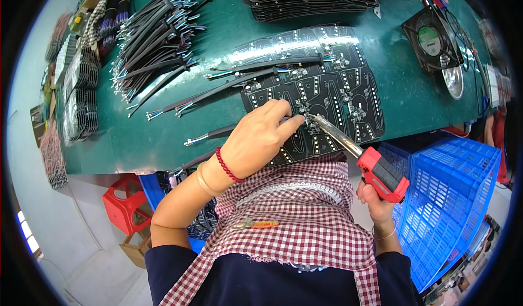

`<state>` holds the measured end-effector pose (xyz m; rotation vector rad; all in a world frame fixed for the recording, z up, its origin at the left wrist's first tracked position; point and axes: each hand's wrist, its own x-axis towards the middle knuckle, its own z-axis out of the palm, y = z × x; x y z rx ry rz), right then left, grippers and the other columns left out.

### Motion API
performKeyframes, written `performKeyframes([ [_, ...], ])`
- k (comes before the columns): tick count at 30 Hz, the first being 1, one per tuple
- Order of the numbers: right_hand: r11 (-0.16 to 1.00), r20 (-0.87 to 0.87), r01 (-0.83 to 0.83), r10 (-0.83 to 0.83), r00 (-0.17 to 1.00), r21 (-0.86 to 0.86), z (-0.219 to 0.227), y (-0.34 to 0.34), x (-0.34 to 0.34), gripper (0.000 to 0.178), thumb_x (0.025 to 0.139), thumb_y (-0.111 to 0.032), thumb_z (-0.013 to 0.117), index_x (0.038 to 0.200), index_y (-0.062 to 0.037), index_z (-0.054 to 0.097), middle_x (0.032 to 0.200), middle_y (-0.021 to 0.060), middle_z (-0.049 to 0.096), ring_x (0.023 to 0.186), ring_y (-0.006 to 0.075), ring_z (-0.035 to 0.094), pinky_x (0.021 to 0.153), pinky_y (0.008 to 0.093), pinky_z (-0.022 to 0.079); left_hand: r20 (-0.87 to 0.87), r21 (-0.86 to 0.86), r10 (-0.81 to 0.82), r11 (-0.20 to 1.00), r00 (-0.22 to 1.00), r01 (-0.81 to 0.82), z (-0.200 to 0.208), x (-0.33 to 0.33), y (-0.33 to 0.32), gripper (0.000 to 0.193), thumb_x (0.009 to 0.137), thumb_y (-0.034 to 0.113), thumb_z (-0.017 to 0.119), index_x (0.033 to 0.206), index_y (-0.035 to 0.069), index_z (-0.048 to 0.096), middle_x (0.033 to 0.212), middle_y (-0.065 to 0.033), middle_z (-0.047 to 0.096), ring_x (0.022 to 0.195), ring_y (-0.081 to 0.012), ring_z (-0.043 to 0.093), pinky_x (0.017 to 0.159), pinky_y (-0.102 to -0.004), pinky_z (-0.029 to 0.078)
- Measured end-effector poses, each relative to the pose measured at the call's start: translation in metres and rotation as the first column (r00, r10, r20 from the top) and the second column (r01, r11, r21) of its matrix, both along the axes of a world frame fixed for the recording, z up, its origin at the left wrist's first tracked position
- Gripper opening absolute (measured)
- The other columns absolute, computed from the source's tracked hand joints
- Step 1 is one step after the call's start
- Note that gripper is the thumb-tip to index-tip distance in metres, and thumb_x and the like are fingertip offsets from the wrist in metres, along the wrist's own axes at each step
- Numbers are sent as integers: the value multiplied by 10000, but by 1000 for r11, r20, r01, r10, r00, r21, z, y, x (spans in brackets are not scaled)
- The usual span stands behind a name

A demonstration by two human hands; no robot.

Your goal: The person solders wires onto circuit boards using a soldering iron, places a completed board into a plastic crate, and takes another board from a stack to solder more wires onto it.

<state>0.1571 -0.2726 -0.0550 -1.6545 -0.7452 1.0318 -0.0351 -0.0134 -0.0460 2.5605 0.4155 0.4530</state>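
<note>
Black circuit boards (317, 91) lie on the green table (136, 148), directly before the person. Left hand (261, 137): over the nearer boards, thumb and forefinger close together at a component cluster (302, 107); whether a wire is pinched cannot be determined. Right hand (376, 200): gripping the red-and-black soldering iron (370, 164), tip near the left fingertips. Sleeved cables (283, 62) overlap the boards; a cable pile (163, 44) lies left, a fan (433, 38) right.
</note>
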Motion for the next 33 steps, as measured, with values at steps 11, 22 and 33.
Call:
performKeyframes([
  [11,998,8,-51,51,999,23,-1,2,0,191,844,-93,673,1003,6,634,832,36,618,722,129,566,652,287,456,-47,-10,11,1000,999,-11,7,3,-3,332,721,-26,589,1044,25,644,876,-112,535,817,-273,576,715,-365,496],
  [22,997,-44,42,-39,998,59,8,1,-2,149,860,-93,655,961,11,620,749,21,583,624,89,516,556,244,417,-93,-31,5,999,996,-7,8,2,-3,319,739,-15,577,1048,26,642,886,-111,535,823,-274,583,718,-363,500],
  [33,1000,-20,8,-8,1000,3,4,-1,0,187,843,-96,677,991,9,631,783,22,597,680,115,538,631,275,439,-92,22,8,1000,996,-6,7,2,-7,324,751,0,561,1067,34,629,912,-110,537,817,-264,586,702,-355,505],
])
